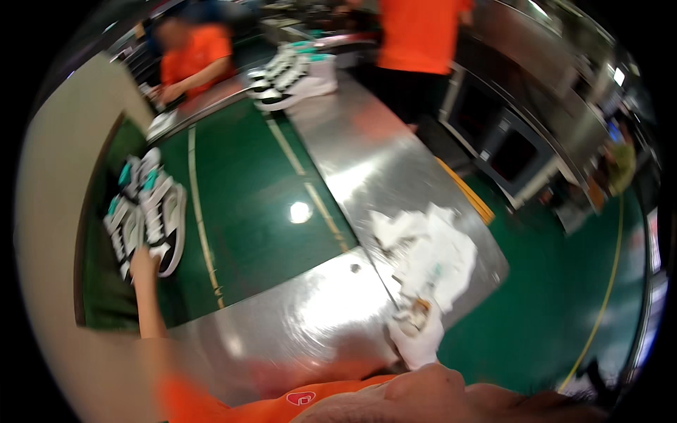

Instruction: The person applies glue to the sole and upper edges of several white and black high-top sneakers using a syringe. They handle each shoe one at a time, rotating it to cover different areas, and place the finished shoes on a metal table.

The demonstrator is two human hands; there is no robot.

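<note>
At the left, a pair of white, black and teal sneakers (163,218) lies side by side on the green conveyor belt. My left hand (143,264), bare and slightly blurred, closes on the toe ends of the pair. At the lower right, my right hand (417,342) wears a white glove and is curled over the metal table's edge area. A small brownish-white thing shows among its fingers; I cannot make out what it is. Just beyond that hand lies a crumpled white cloth (441,254) with dark and greenish stains.
The green belt (247,204) with yellowish lines runs beside the metal tabletop (360,141). More sneakers (300,77) stand at its far end. A person in orange (197,60) works at the far left; another person (419,35) stands behind the table. A grey machine (511,141) is at the right.
</note>
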